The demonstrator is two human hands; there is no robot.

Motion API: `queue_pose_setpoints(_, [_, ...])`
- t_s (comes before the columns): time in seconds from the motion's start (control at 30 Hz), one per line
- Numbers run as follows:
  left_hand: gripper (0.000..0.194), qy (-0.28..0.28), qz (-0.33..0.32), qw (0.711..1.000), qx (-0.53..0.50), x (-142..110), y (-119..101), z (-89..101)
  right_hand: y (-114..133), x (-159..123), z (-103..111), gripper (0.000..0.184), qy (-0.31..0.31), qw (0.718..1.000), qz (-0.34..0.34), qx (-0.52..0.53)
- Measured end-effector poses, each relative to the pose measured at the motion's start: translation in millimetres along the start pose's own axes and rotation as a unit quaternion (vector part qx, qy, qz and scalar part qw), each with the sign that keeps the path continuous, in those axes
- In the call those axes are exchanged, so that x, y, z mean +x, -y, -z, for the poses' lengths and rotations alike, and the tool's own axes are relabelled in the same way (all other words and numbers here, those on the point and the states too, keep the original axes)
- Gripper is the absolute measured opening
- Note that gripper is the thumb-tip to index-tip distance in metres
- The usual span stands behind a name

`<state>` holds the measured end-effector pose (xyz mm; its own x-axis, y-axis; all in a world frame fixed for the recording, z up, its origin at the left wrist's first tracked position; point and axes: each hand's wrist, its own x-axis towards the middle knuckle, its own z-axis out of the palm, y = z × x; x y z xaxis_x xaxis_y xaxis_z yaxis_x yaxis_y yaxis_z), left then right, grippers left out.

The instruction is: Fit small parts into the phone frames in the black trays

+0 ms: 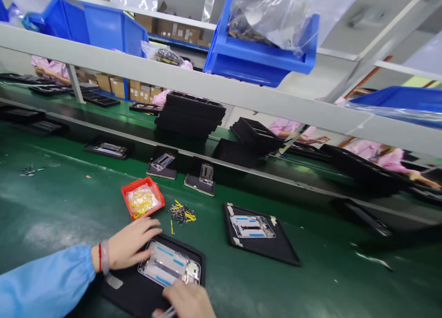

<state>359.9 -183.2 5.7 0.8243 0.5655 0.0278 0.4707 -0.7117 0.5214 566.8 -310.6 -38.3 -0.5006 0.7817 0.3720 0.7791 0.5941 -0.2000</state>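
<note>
A phone mid-frame (165,264) with blue adhesive strips and a bare circuit section at one end lies on a black foam pad (119,296) in front of me. My left hand (129,244) rests over its left end, fingers stretched apart, thumb and fingertips at the frame's edge. At the near right edge of the frame is my right hand (189,300), fingers closed round slim pale tweezers (169,313); their tips are hidden. Just beyond the pad lies a heap of small dark parts and yellow strips (183,213). Beside it stands a red bin (128,199) holding bagged yellow strips.
Another phone frame (252,226) lies on a black pad (276,251) to the right. Several more sit along a black conveyor (193,147), with stacked black trays (189,113) behind. Blue bins (255,64) hang on the overhead rail. Co-workers in pink sleeves (390,159) sit opposite.
</note>
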Motion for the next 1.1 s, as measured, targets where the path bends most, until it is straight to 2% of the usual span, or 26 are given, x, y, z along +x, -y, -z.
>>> queue_pose_setpoints(0.07, [0.053, 0.009, -0.012, 1.0, -0.013, -4.8, 5.8, -19.3, -18.0, 17.7, 17.3, 0.008, -0.011, 0.99, -0.124, 0.068])
queue_pose_setpoints(0.13, [0.065, -0.003, -0.023, 1.0, -0.007, -5.8, 13.6, -34.9, -34.5, 42.4, 33.7, 0.01, -0.017, 0.963, -0.259, 0.074])
queue_pose_setpoints(0.17, [0.068, -0.014, -0.026, 1.0, -0.002, -6.3, 16.8, -41.1, -41.2, 55.5, 38.6, 0.01, 0.009, 0.95, -0.305, 0.067])
queue_pose_setpoints(0.23, [0.07, -0.038, -0.028, 0.999, 0.009, -9.5, 19.9, -50.3, -51.0, 78.6, 39.7, 0.008, 0.067, 0.924, -0.372, 0.053])
queue_pose_setpoints(0.3, [0.071, -0.055, -0.024, 0.998, 0.016, -16.8, 18.5, -56.2, -56.4, 93.4, 30.6, 0.007, 0.105, 0.91, -0.397, 0.05])
queue_pose_setpoints(0.47, [0.076, -0.069, -0.011, 0.997, 0.024, -40.1, 8.5, -60.7, -59.3, 99.1, 3.9, 0.006, 0.128, 0.903, -0.404, 0.074])
queue_pose_setpoints(0.53, [0.073, -0.076, -0.01, 0.997, 0.012, -42.8, 6.0, -56.5, -59.7, 96.9, 1.1, 0.009, 0.129, 0.905, -0.395, 0.094])
queue_pose_setpoints(0.6, [0.062, -0.079, 0.003, 0.997, -0.01, -38.2, 3.2, -48.0, -60.2, 95.0, 2.6, 0.01, 0.122, 0.909, -0.381, 0.118])
queue_pose_setpoints(0.7, [0.043, -0.099, 0.054, 0.992, -0.054, -18.1, -3.6, -31.6, -61.1, 94.6, 9.7, 0.007, 0.097, 0.916, -0.355, 0.162])
queue_pose_setpoints(0.83, [0.031, -0.152, 0.089, 0.977, -0.123, 21.3, -11.9, -11.8, -64.1, 101.0, 20.9, 0.006, 0.064, 0.917, -0.318, 0.232])
queue_pose_setpoints(0.9, [0.024, -0.175, 0.075, 0.974, -0.122, 39.9, -11.1, -1.3, -67.3, 107.5, 24.5, 0.007, 0.033, 0.901, -0.305, 0.308])
queue_pose_setpoints(1.03, [0.004, -0.208, 0.048, 0.976, -0.051, 64.5, -0.2, 24.3, -76.4, 125.8, 28.1, 0.028, -0.072, 0.836, -0.303, 0.451])
queue_pose_setpoints(1.1, [0.006, -0.22, 0.039, 0.974, -0.027, 70.0, 4.7, 36.4, -80.4, 135.9, 30.3, 0.03, -0.09, 0.837, -0.298, 0.45])
